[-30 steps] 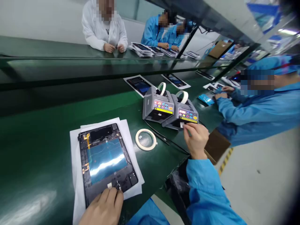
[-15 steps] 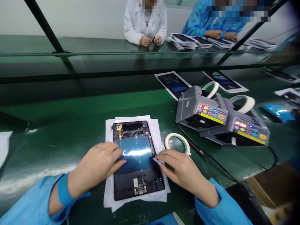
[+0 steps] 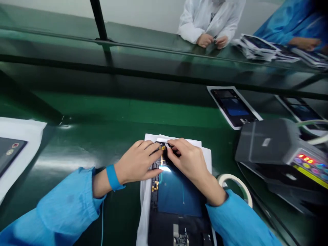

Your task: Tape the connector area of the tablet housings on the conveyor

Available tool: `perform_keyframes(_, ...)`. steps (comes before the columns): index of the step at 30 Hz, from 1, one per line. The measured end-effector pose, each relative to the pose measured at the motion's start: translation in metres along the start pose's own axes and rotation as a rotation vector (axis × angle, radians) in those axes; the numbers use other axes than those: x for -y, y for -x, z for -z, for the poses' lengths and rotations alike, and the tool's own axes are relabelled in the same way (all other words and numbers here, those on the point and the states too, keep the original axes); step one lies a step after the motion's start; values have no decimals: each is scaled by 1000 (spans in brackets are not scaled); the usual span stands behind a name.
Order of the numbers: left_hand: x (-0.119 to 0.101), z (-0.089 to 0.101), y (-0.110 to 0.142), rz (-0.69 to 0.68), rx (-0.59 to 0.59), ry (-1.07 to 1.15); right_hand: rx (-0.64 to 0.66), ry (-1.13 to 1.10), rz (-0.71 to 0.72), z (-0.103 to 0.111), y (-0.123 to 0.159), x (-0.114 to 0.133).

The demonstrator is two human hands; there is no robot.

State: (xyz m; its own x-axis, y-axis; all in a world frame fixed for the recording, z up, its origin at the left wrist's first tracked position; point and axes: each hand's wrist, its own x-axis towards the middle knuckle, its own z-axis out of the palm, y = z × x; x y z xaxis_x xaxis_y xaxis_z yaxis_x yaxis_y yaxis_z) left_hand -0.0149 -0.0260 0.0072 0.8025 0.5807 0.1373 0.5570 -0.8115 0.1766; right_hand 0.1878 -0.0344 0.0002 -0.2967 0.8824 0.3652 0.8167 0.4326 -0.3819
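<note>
Left hand (image 3: 135, 162) and right hand (image 3: 188, 160) curled on a tablet back (image 3: 176, 196), tape roll (image 3: 239, 182) and tape dispenser (image 3: 271, 147) to the right

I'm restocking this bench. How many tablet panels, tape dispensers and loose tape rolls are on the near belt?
Tablet panels on white sheets: 4
Grey tape dispensers: 1
Loose tape rolls: 1
Total: 6
</note>
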Motion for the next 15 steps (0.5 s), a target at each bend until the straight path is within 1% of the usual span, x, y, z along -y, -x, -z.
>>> perform_keyframes(3,0,-4,1,14,-16,41,-23,32,42,-2,-2,1)
perform_keyframes(9,1,-8,2,28,-15,87,-11,107,119,-3,-1,2)
perform_keyframes(15,0,-9,2,25,-41,111,5,130,141,-4,0,2)
